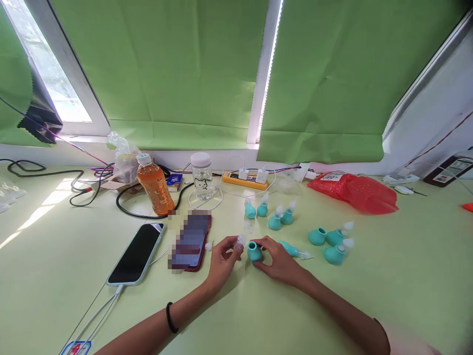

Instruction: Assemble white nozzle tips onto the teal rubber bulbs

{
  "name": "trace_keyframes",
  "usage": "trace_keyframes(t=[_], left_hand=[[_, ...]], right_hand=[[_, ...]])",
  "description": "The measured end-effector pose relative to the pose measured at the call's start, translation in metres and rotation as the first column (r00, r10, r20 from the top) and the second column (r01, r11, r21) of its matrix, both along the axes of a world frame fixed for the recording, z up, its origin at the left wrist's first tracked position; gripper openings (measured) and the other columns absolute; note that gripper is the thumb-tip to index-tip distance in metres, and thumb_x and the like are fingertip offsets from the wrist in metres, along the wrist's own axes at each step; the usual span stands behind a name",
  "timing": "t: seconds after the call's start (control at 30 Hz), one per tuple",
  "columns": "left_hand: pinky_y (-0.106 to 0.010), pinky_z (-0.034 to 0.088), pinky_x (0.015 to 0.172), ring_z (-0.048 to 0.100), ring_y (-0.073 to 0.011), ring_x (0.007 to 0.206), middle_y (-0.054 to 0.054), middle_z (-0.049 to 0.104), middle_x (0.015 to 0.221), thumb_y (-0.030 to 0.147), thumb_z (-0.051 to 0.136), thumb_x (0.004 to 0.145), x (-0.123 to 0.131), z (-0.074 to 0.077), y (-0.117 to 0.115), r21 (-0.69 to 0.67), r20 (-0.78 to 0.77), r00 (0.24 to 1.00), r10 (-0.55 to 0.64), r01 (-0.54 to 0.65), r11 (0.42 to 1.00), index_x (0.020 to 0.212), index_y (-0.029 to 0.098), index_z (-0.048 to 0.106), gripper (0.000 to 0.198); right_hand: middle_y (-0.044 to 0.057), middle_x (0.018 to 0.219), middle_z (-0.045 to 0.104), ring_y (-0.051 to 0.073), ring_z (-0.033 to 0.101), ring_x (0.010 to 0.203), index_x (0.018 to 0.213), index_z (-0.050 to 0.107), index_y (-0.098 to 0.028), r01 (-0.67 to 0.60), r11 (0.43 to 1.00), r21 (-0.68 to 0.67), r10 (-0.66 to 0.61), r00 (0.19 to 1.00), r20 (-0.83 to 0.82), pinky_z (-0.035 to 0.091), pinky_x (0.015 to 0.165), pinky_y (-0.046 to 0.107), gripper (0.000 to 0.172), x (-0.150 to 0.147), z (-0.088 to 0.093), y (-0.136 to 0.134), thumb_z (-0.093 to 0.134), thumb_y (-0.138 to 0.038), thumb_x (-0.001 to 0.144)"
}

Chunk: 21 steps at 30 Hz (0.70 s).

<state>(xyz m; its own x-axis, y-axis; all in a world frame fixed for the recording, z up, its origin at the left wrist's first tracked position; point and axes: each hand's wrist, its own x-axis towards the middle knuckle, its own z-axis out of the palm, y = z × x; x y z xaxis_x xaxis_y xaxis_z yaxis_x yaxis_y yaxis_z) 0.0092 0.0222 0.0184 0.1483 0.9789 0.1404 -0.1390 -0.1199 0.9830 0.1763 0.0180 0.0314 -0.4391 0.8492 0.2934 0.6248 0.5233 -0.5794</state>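
Note:
My left hand (pixel 226 257) is closed on a small translucent nozzle tip (pixel 241 239), pinched between thumb and fingers. Just right of it, my right hand (pixel 278 260) grips a teal rubber bulb (pixel 254 252) whose round open mouth faces me. The tip and the bulb are apart. Behind my right fingers lies another teal bulb (pixel 288 248) with a clear tip pointing right. Several teal bulbs with tips, such as this bulb (pixel 274 222), stand beyond my hands. At the right, a bulb without a tip (pixel 317 236) sits beside two tipped ones. A loose tip (pixel 209 245) lies left of my left hand.
Two phones, a white-edged one (pixel 136 254) on cables and a red-cased one (pixel 199 241), lie at the left. Behind stand an orange drink bottle (pixel 155 187), a clear jar (pixel 202 180) and a yellow power strip (pixel 236 181). A red plastic bag (pixel 354 192) lies back right.

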Motion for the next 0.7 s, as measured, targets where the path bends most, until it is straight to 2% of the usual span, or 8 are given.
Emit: trace_keyframes(t=[0.13, 0.23, 0.33, 0.43, 0.7], left_hand=[[-0.020, 0.042, 0.054, 0.048, -0.0104, 0.063, -0.003, 0.053, 0.074, 0.028, 0.059, 0.066, -0.003, 0.000, 0.003, 0.023, -0.013, 0.999, 0.040, -0.040, 0.999, 0.085, 0.013, 0.057, 0.023], [-0.019, 0.038, 0.047, 0.043, -0.0070, 0.051, 0.000, 0.049, 0.065, 0.029, 0.058, 0.067, -0.005, 0.003, 0.005, 0.016, -0.033, 0.999, 0.023, -0.023, 1.000, 0.085, 0.012, 0.057, 0.024], [-0.018, 0.033, 0.043, 0.039, -0.0057, 0.045, 0.003, 0.043, 0.056, 0.032, 0.056, 0.069, -0.006, 0.004, 0.006, -0.009, -0.058, 0.997, -0.059, 0.059, 0.998, 0.086, 0.011, 0.057, 0.027], [-0.018, 0.030, 0.042, 0.037, -0.0052, 0.045, 0.004, 0.041, 0.055, 0.034, 0.055, 0.069, -0.005, 0.002, 0.006, -0.045, -0.050, 0.984, -0.171, 0.169, 0.985, 0.085, 0.011, 0.057, 0.028], [-0.018, 0.025, 0.041, 0.033, -0.0044, 0.044, 0.004, 0.038, 0.054, 0.035, 0.052, 0.071, -0.009, 0.013, 0.006, -0.075, -0.179, 0.916, -0.358, 0.350, 0.934, 0.082, 0.011, 0.058, 0.027]], right_hand=[[0.007, 0.095, 0.051, 0.020, 0.047, 0.091, 0.103, 0.046, -0.020, -0.012, 0.998, 0.061, 0.017, 0.997, -0.073, 0.040, 0.077, 0.034, 0.035, -0.004, -0.003, -0.003, 0.048, -0.015, 0.069], [0.007, 0.092, 0.045, 0.020, 0.046, 0.088, 0.093, 0.048, -0.018, 0.067, 0.989, 0.131, -0.045, 0.986, -0.163, 0.040, 0.075, 0.032, 0.032, 0.000, 0.003, -0.004, 0.044, -0.008, 0.063], [0.004, 0.081, 0.046, 0.017, 0.048, 0.076, 0.082, 0.047, -0.018, 0.088, 0.983, 0.159, -0.058, 0.982, -0.181, 0.040, 0.067, 0.028, 0.027, 0.003, 0.006, -0.004, 0.040, -0.005, 0.059], [0.001, 0.071, 0.047, 0.014, 0.045, 0.061, 0.079, 0.045, -0.018, 0.081, 0.983, 0.167, -0.059, 0.989, -0.134, 0.037, 0.055, 0.024, 0.026, 0.001, 0.004, -0.005, 0.040, -0.006, 0.056], [0.000, 0.065, 0.048, 0.012, 0.045, 0.057, 0.072, 0.046, -0.019, 0.188, 0.941, 0.280, -0.165, 0.981, -0.103, 0.034, 0.050, 0.022, 0.011, -0.003, -0.006, -0.003, 0.045, -0.011, 0.064]])
